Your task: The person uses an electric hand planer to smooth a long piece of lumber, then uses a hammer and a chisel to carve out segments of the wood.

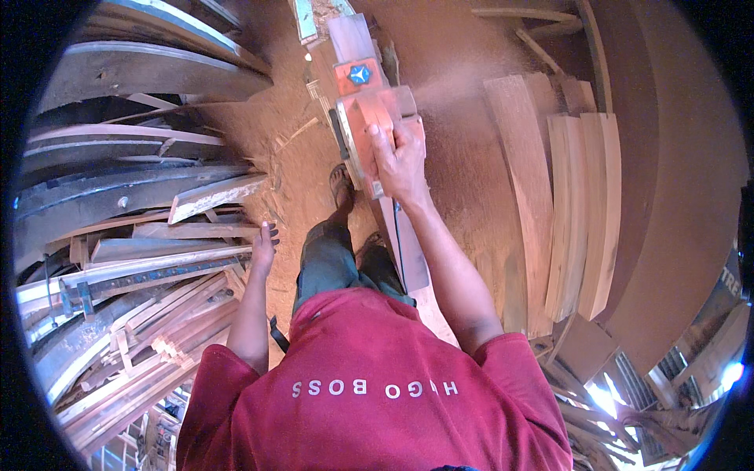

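My right hand [402, 161] is wrapped round the handle of an orange electric planer [364, 115]. The planer sits on a long narrow wooden board [407, 255], which shows beyond the tool and again behind it, beside my legs. Pale dust sprays from the planer's right side. My left hand [265, 245] hangs away from the tool, over the floor beside the stacked timber. It holds nothing, and its fingers are loosely apart. The planer's underside, against the board, is hidden.
Stacked planks and offcuts [181, 306] crowd the left side. At the right several boards [561, 212] lie side by side, near a large brown sheet [683, 157]. Sawdust covers the floor [302, 169] round my sandalled feet. Scrap sticks [542, 27] lie at the far right.
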Demonstrator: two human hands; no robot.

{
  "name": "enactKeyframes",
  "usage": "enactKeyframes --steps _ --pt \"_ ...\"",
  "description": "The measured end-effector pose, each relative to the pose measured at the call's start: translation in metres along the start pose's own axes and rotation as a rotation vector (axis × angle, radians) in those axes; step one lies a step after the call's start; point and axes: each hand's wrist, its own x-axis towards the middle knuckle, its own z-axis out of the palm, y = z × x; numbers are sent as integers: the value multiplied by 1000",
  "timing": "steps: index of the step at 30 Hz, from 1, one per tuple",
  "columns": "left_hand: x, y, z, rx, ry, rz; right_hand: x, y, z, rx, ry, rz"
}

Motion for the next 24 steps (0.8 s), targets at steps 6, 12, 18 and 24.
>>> enactKeyframes --steps 6,12,18,24 --pt "8 -3 -7 -21 45 -33 85 -28 20 -103 41 -134" --pt "3 -5 -9 -45 66 -30 148 -50 38 -56 88 -169" --pt "-5 -26 -7 -42 49 43 165 -63 30 -83 -29 -201" --pt "-20 -71 22 -7 37 23 -26 5 -31 -11 -152 -144"
